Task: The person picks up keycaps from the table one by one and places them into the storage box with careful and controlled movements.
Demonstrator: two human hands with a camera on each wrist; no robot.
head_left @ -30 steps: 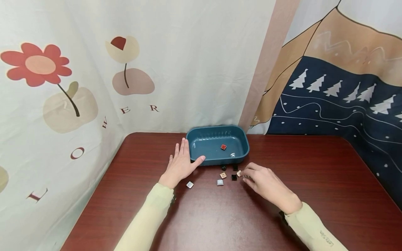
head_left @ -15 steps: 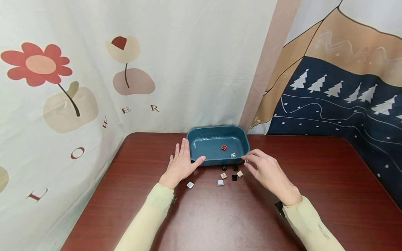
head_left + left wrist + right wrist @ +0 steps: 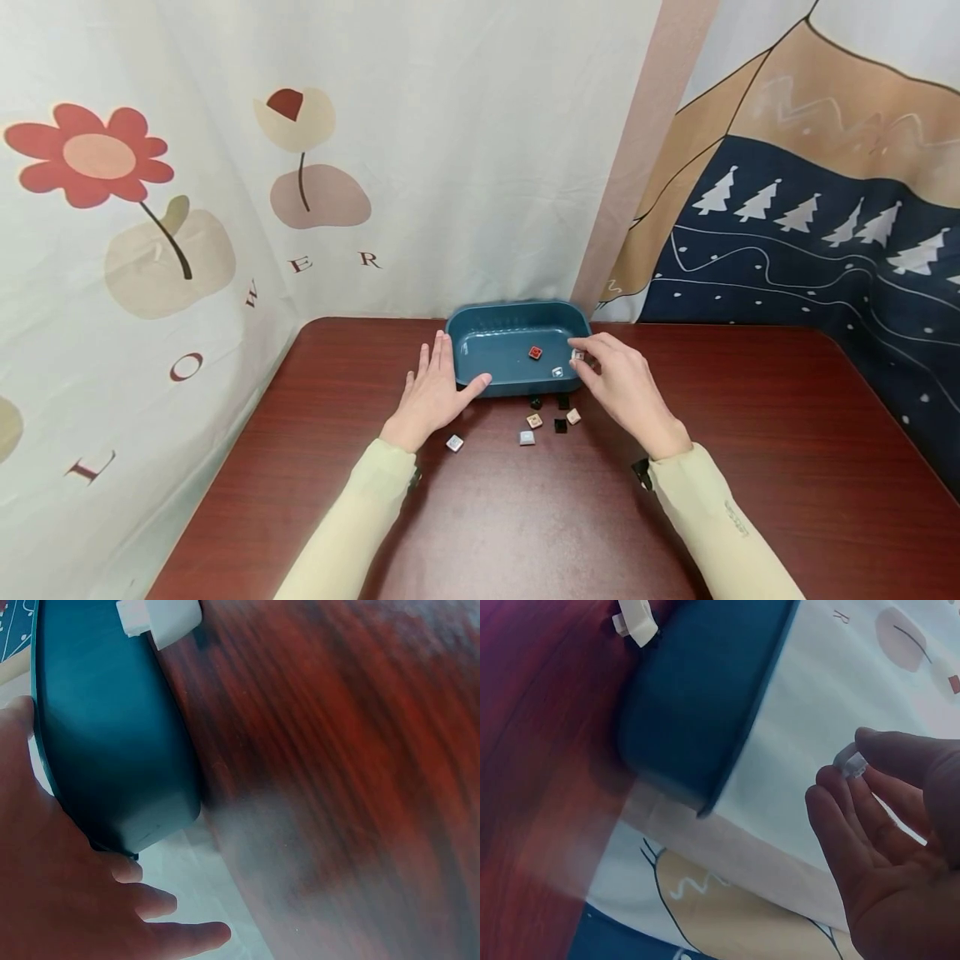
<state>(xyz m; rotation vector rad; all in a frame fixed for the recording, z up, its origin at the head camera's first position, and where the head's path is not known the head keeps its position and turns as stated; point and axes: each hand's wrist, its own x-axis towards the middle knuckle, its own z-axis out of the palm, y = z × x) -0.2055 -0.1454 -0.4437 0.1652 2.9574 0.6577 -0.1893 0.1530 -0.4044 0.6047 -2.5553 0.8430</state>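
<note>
A teal plastic basin [image 3: 487, 387] stands at the table's back edge, with a red keycap [image 3: 536, 353] and a white keycap [image 3: 557, 372] inside. My left hand [image 3: 432, 396] rests against the basin's left end, fingers straight and thumb along the front rim. Between thumb and fingertips, my right hand [image 3: 622, 379] pinches a small white keycap [image 3: 850, 760], held over the basin's right end in the head view. Before the basin lie two cream keycaps [image 3: 534, 421], several black keycaps [image 3: 560, 426] and a pale blue keycap [image 3: 527, 437]. Another white keycap [image 3: 454, 443] lies near my left wrist.
The dark red wooden table [image 3: 495, 533] reaches back to a printed curtain [image 3: 465, 167] just behind the basin. A navy, tree-printed part of the cloth [image 3: 795, 267] hangs at the right.
My right hand has moved from beside the keycaps on the table, up past the basin's front right corner and over its right end with the white keycap. The left hand stays put.
</note>
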